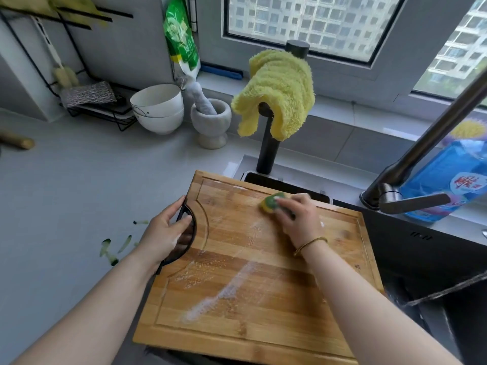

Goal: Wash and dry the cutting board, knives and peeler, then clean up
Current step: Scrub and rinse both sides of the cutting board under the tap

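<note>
A large wooden cutting board [253, 272] lies tilted over the left edge of the dark sink, streaked with white soap foam. My left hand [164, 234] grips the board's black handle [188, 234] at its left side. My right hand [296, 216] holds a yellow and green sponge [271, 204] and presses it on the board's far part. No knives or peeler are in view.
A yellow towel [279, 90] hangs over a black faucet post [268, 146]. White bowls [158, 108] and a stone mortar [210, 122] stand on the grey counter. Green peel scraps [116, 246] lie left of the board. A blue detergent bottle [448, 180] and the tap lever [411, 202] are at right.
</note>
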